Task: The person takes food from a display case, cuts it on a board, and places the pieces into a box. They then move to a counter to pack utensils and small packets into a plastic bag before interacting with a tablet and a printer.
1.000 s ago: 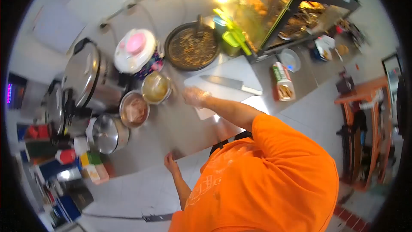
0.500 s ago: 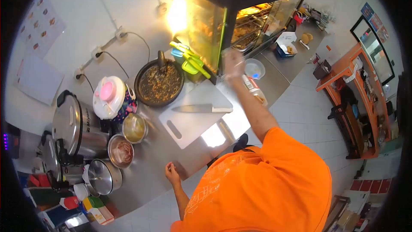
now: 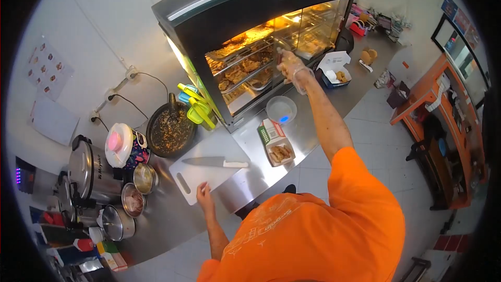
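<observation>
My right hand point(image 3: 293, 68), in a clear plastic glove, is closed at the sliding glass door of the lit display warmer point(image 3: 209, 23); whatever it grips is too unclear to name. Fried pieces point(image 3: 242, 70) lie on racks behind the opening. My left hand point(image 3: 204, 193) hovers at the front edge of the white cutting board point(image 3: 201, 149), its fingers slightly curled and apart, holding nothing. On the board lies a knife point(image 3: 214, 162) with a white handle. An open box point(image 3: 279, 149) with food pieces and a round translucent bowl point(image 3: 281, 109) stand before the warmer.
A stone mortar point(image 3: 169, 130) and green-handled utensils point(image 3: 198, 109) sit behind the board. Metal bowls point(image 3: 144, 177), a patterned pot point(image 3: 140, 149) and large cookers point(image 3: 96, 167) crowd the left. Another open box point(image 3: 334, 70) stands to the right.
My view has turned toward the warmer, showing more of its front. My right hand has moved to its glass door. The opening now shows wider, and the open food box is no longer behind my arm.
</observation>
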`<state>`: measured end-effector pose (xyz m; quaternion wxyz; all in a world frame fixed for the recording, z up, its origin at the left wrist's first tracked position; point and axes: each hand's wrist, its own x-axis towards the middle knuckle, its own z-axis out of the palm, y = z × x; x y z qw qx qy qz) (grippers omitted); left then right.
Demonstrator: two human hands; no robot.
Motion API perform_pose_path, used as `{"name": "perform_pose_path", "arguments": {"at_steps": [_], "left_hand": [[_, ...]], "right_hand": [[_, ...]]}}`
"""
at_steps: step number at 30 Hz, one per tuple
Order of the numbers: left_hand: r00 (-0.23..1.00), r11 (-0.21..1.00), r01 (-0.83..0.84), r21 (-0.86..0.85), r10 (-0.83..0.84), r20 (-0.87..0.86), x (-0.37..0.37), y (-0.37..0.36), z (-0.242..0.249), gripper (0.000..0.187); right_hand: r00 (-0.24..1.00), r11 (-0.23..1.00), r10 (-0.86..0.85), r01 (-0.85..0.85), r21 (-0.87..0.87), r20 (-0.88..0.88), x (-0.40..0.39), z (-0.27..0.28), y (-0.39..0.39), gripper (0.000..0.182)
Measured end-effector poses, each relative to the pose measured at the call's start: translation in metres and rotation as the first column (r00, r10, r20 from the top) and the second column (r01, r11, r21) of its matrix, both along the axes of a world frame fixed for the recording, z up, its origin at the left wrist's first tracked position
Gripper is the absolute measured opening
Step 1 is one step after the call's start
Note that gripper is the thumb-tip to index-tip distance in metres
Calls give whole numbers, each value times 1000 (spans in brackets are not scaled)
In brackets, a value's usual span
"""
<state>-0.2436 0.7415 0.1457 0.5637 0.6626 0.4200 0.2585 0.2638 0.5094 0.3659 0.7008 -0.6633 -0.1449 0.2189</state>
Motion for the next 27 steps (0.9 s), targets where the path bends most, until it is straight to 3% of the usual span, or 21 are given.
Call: {"name": "perform_pose_path", "arguments": {"at_steps": [2,4,6,7,8,10,12,14,16,18,20,22,24,25,27], "left_hand": [[986,990,131,-53,-125,114,55,-40,42,23],[932,942,327,-75,-308,191,101,-79,74,26],[821,835,548,-54,-525,222,139,-111,100,29],[741,753,655,-57,-626,242,155,-123,114,31],[684,694,717,61,-718,130,170,-135,141,33],[621,643,761,86,-761,188,189,-152,170,38],[580,605,796,24,-773,258,199,-157,185,41],[615,612,778,-145,-694,373,197,-151,191,47],[688,600,722,-344,-575,443,188,-136,191,53],[764,628,618,-474,-337,549,180,-129,165,64],[719,581,622,-525,-158,677,175,-129,164,70],[654,707,549,-446,-31,756,172,-137,144,56],[632,779,412,-473,130,764,165,-138,104,49],[671,890,380,-252,-78,738,160,-136,86,44],[724,878,393,-272,-113,681,154,-120,65,62]], "right_hand": [[981,982,159,-146,-119,113,-11,4,1,64],[975,971,174,-147,-187,138,-42,20,20,63],[968,959,237,-219,-180,84,-61,21,31,62],[940,919,341,-332,-212,8,-60,16,34,65],[940,917,342,-333,-217,4,-66,14,42,63],[942,918,336,-328,-223,-1,-83,12,61,58],[849,957,280,-208,-203,449,-74,-39,90,47],[832,994,72,-15,-107,550,-103,-42,90,43],[714,981,-163,190,36,680,-133,-40,82,43],[837,926,-368,288,245,405,-162,-48,76,36],[605,936,-231,352,4,762,-191,-57,64,31],[644,924,-257,383,-12,721,-208,-63,70,29],[866,893,-446,412,180,228,-228,-68,100,29],[856,875,-474,431,221,207,-233,-72,113,23],[888,936,-351,339,94,298,-242,-82,132,29]]}}
